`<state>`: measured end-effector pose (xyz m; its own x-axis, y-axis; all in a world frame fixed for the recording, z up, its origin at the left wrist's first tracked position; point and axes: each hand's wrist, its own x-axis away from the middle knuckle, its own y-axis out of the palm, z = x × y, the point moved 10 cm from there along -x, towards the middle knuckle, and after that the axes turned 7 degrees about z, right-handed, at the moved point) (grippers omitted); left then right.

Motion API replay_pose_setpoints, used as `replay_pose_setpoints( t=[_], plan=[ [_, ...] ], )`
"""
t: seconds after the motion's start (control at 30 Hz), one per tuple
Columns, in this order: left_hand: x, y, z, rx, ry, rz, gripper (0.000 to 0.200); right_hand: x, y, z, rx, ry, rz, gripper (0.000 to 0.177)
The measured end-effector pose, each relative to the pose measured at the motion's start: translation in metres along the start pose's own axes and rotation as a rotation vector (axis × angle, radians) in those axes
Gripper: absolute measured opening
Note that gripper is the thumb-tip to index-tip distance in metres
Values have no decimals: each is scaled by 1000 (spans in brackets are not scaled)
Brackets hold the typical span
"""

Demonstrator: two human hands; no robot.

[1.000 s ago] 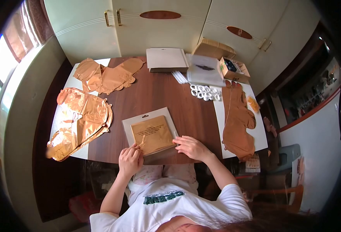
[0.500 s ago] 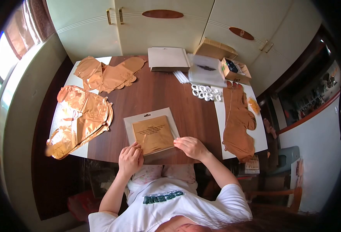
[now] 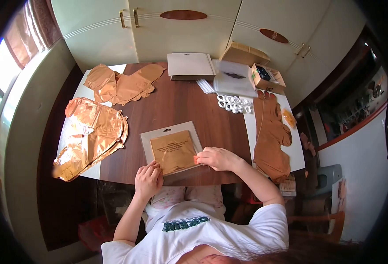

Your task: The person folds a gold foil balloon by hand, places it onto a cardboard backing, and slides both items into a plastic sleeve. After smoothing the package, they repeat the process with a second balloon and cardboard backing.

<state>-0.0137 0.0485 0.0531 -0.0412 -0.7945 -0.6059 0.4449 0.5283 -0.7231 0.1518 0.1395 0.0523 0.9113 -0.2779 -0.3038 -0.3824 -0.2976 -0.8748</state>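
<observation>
In front of me on the table lies a flat clear plastic bag (image 3: 194,130) with a white backing and a hang hole at its top. Inside it is a folded gold-coloured foil sheet (image 3: 172,159) printed with dark lines of text. My left hand (image 3: 149,180) is closed on the bag's lower left corner. At the right side of the bag is my right hand (image 3: 215,158), fingers pinched on a small orange piece (image 3: 196,159) that is mostly hidden. I cannot make out its exact kind.
Copper foil balloons (image 3: 95,136) lie at left, with another foil piece (image 3: 132,84) behind and one (image 3: 271,136) at right. Further back are white cards (image 3: 189,66), clear bags (image 3: 233,79), white rings (image 3: 234,104), an open box (image 3: 266,79) and an orange packet (image 3: 289,118).
My right hand has shifted slightly up and turned at the bag's right edge, and an orange piece now shows at its fingertips. My left hand stays at the lower left corner.
</observation>
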Motion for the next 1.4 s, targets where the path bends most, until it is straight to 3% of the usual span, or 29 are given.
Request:
replay_pose_setpoints(
  t=[0.6,1.0,1.3,1.4],
  plan=[
    [1,0,1,-13,15,-6,9,-3,2,2,21,-49,6,21],
    [4,-2,-9,113,-32,-56,16,13,-3,-12,236,-118,239,23],
    [16,-3,-15,36,-35,-165,25,9,1,-18,440,-40,214,8],
    [16,-4,-15,38,-37,-189,26,3,5,-19,555,22,104,3]
  ],
)
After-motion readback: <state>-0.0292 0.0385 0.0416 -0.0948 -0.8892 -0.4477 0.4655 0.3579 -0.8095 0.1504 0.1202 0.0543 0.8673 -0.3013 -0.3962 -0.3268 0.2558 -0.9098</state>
